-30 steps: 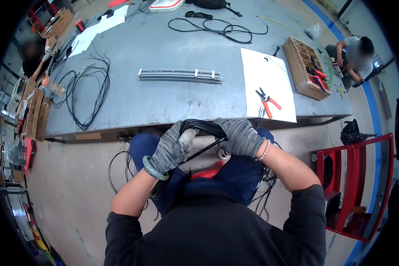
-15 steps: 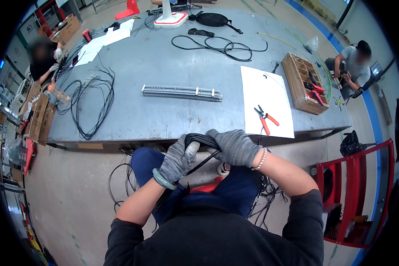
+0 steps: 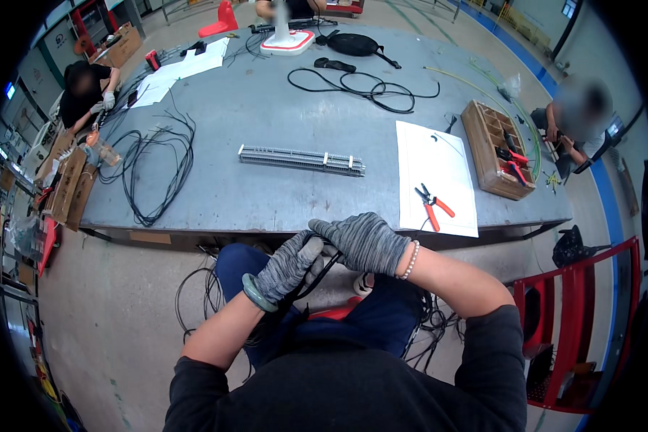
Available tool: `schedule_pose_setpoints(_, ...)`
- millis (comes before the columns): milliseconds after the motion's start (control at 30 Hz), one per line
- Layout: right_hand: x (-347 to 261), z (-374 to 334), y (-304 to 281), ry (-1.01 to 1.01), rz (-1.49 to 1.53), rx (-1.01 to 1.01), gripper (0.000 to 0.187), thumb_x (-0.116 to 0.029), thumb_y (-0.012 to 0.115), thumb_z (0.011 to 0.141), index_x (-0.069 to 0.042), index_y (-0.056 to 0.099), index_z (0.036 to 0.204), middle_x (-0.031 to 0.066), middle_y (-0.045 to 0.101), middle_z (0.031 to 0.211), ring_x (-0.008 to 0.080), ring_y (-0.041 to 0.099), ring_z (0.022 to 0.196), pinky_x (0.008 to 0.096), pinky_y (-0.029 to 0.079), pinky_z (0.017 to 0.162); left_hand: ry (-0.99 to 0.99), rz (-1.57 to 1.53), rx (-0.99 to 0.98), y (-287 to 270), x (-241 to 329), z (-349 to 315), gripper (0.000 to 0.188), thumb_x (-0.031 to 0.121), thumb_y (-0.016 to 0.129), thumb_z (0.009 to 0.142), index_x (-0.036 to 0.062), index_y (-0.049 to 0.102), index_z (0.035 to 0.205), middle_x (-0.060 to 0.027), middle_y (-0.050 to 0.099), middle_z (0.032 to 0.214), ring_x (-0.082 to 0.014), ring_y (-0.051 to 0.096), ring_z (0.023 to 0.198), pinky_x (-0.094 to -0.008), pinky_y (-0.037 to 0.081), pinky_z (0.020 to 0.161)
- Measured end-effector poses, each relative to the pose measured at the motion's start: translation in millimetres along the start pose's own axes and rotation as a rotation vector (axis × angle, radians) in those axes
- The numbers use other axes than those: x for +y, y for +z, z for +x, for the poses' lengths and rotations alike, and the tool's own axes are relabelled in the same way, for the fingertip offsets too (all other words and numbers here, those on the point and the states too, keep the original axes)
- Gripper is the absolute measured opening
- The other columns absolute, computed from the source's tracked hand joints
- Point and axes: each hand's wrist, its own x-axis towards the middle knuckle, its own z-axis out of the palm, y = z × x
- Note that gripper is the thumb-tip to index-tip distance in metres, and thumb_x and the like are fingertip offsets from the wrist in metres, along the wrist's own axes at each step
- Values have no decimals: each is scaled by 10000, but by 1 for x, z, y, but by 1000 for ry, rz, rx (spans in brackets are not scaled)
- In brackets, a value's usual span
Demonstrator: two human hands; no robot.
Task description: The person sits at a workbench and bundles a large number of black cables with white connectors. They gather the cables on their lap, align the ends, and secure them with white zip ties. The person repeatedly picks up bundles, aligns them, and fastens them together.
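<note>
We are holding a black cable (image 3: pixel 317 277) in both gloved hands, low in front of our lap and just short of the near edge of the grey table (image 3: pixel 266 115). Since a second ago the hands are sitting lower and nearer our body, and the cable's loop, earlier arched between them, is now hidden under the right hand (image 3: pixel 363 241), which is wrapping closed over it. The left hand (image 3: pixel 289 265) is gripping the cable tightly as it runs down toward our knees. We judge the bending is tightening. The red-handled pliers (image 3: pixel 432 205) are lying untouched on the white sheet (image 3: pixel 439 155).
</note>
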Motion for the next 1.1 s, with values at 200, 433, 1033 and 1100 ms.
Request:
schedule_pose_setpoints(200,-1,0,-1,-10,-36,31,655,-194,614,767,-112,389,1377,95,625,712,271,636,629,398,498,522,-39,-157,48,5,-7,7,586,650,437,886,90,609,869,40,482,571,-59,402,458,-204,297,410)
schedule_pose_setpoints(433,-3,-5,-5,-46,66,103,462,-188,533,845,-57,451,1280,143,651,782,312,645,713,414,511,590,22,-127,102,9,-9,8,544,610,466,896,91,607,813,40,456,527,-62,386,425,-204,282,398)
schedule_pose_setpoints(1033,10,-8,-7,111,255,-64,459,-374,620,826,-73,488,1146,194,656,813,371,642,811,457,498,736,251,560,288,8,-7,14,336,331,508,935,13,591,1005,-199,629,861,-371,613,868,-408,482,770)
schedule_pose_setpoints(1100,22,-19,9,248,271,-101,436,-386,620,822,-85,535,1126,196,660,833,364,648,820,442,507,744,170,365,305,-1,-8,13,322,326,545,921,15,589,991,-161,600,745,-338,603,739,-382,490,719)
